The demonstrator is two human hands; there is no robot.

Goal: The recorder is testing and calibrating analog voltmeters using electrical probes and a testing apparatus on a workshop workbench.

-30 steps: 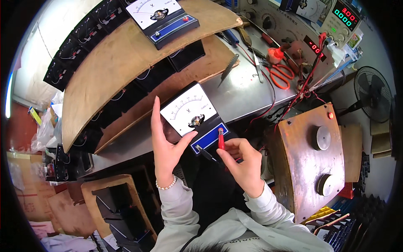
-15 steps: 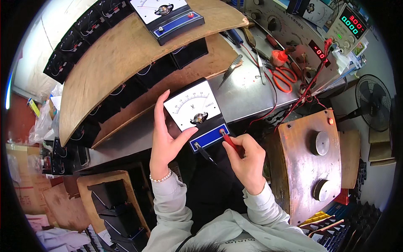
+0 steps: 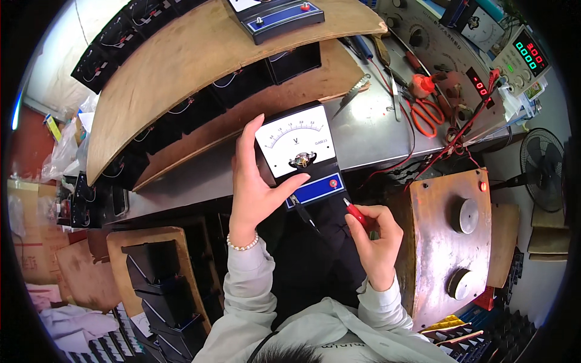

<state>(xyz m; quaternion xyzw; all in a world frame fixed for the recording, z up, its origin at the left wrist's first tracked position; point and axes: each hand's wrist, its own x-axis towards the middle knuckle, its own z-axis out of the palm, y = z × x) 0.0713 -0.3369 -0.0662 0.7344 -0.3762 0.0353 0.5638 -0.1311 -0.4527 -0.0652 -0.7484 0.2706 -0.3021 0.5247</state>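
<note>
My left hand (image 3: 251,196) holds a voltmeter (image 3: 296,136) by its left side, thumb across the front below the dial. The meter has a white scale face, a black case and a blue terminal strip (image 3: 315,191). On the strip's left terminal sits a black crocodile clip (image 3: 307,218), its lead hanging down. The red terminal (image 3: 333,183) at the right is bare. Just below and right of it, my right hand (image 3: 376,248) pinches a red crocodile clip (image 3: 357,213), its metal tip apart from the meter.
A curved wooden board (image 3: 200,78) carries another meter (image 3: 284,21), with black cases beneath. Red scissors (image 3: 425,118), pliers and leads lie on the metal bench at right. Beyond are a power supply (image 3: 521,60) and a metal-topped box with two knobs (image 3: 451,236). Black cases (image 3: 154,263) stand lower left.
The red clip has come off the red terminal and moved down and right in my right hand. In the picture, the meter and the bench have shifted to the right.
</note>
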